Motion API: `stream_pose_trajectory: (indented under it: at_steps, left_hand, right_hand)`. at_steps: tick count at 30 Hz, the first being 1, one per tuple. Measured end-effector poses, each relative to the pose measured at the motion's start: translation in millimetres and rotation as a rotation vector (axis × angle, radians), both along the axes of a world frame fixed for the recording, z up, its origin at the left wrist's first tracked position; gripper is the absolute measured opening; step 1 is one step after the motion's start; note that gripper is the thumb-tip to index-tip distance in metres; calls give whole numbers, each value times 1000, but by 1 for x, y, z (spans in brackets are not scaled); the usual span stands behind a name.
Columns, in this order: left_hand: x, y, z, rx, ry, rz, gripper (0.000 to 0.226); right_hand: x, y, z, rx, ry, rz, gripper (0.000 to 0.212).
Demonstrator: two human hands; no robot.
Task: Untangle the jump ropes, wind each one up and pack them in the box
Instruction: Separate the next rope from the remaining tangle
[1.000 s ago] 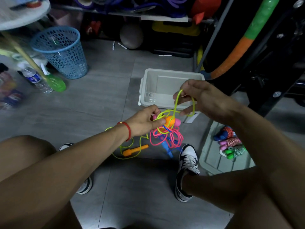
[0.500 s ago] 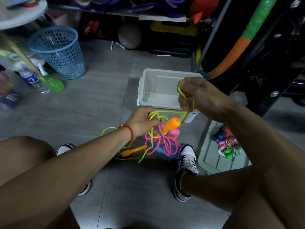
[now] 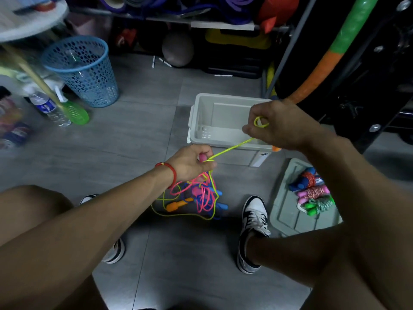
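My right hand (image 3: 283,125) has moved up and away from the knot since half a second ago, and the yellow-green jump rope (image 3: 230,148) that was slack between my hands is now pulled into a straight line. The orange handle that hung beside my left fingers then has gone from there; an orange tip shows just under my right hand, at the near rim of the grey box (image 3: 196,113). My right hand is curled around a small loop of the yellow-green rope, over the box's near right corner. My left hand (image 3: 192,163) is closed on the same rope and on a pink handle, just in front of the box. Below that hand hangs the tangle (image 3: 201,195) of pink, blue and yellow-green ropes, with a second orange handle (image 3: 177,204) at its left, above the grey floor tiles between my two sneakers. The box itself holds nothing that I can see. To the right of the box lies its grey lid (image 3: 288,211), carrying three wound ropes (image 3: 312,191). Well to the left of the box stands a blue mesh wastebasket (image 3: 82,70), with a water bottle (image 3: 48,108) near it.
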State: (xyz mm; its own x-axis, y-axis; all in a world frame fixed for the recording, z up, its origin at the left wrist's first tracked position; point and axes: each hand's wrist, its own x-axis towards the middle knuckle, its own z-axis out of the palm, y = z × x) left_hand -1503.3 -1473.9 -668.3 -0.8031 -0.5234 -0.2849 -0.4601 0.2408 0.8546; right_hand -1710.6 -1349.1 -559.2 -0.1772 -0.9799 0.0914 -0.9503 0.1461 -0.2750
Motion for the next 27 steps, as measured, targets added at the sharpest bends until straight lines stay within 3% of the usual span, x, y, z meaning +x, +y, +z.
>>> stream_pose_trajectory:
  at_steps: [5, 8, 10, 14, 22, 25, 27]
  left_hand:
    - [-4, 2, 22, 228, 99, 26, 9]
    - [-6, -4, 32, 92, 135, -44, 7]
    - [-3, -11, 33, -25, 56, -112, 9]
    - [5, -17, 26, -18, 35, -148, 33]
    - [9, -30, 27, -106, 154, -43, 19]
    - [12, -35, 28, -325, 16, -117, 7]
    - [20, -35, 23, -478, -160, -198, 15]
  right_hand:
    - [-6, -7, -23, 144, 135, -58, 6]
    - [-5, -12, -30, 149, 169, -132, 6]
    - [-8, -12, -30, 132, 173, -153, 5]
    - [-10, -9, -33, 52, 169, -148, 10]
    - [-16, -9, -37, 117, 128, -171, 8]
    - [-22, -7, -28, 53, 70, -228, 4]
    - [-25, -4, -23, 21, 42, -272, 2]
